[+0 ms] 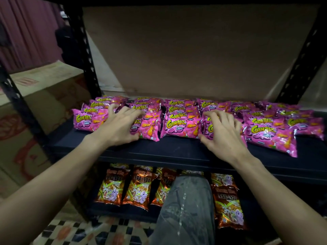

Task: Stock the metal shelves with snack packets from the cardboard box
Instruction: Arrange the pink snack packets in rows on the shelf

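Note:
Rows of pink Corntoz snack packets [178,127] lie overlapping on the black metal shelf [177,151]. My left hand [120,124] lies over a packet column [146,128] left of centre, fingers spread and curled over the top and thumb against the front packet's edge. My right hand [223,131] holds another packet column [208,129] right of centre the same way, its thumb at the front lower edge. More pink packets [270,137] fill the shelf's right side.
Orange-brown snack packets [226,200] stand on the lower shelf [123,212]. My knee in grey trousers [185,206] is in front of them. Black slotted uprights [83,55] frame the bay. Blurred cardboard boxes [44,96] sit at the left. Patterned floor tiles [92,232] lie below.

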A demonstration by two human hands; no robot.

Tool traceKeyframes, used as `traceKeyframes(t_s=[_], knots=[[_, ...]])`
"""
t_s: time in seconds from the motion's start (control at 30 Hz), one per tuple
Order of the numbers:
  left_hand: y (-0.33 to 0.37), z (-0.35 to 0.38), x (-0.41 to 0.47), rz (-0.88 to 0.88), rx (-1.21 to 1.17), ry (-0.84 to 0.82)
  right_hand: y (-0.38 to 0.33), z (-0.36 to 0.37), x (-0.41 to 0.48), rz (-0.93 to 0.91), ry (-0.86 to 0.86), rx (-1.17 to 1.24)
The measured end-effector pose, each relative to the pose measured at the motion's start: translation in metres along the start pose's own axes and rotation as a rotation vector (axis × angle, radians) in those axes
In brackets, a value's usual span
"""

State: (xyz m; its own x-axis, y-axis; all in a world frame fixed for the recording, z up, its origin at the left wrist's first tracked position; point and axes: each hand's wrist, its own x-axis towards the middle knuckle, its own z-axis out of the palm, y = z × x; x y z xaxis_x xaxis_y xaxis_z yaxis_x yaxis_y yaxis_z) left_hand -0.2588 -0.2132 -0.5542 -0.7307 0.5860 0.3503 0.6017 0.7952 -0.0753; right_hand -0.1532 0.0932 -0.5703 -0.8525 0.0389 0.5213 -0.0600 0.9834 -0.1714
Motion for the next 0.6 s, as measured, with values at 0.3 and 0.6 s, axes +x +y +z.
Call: traceKeyframes(t_s=[0.3,0.6], knots=[[0.004,0.013,-0.001,-0.017,-0.002,0.091,-0.012,0.002,0.005,0.007,-0.027,0.011],[0.010,0.018,-0.007,0.047,-0.028,0.135,-0.027,0.002,0.007,-0.015,-0.060,0.006]])
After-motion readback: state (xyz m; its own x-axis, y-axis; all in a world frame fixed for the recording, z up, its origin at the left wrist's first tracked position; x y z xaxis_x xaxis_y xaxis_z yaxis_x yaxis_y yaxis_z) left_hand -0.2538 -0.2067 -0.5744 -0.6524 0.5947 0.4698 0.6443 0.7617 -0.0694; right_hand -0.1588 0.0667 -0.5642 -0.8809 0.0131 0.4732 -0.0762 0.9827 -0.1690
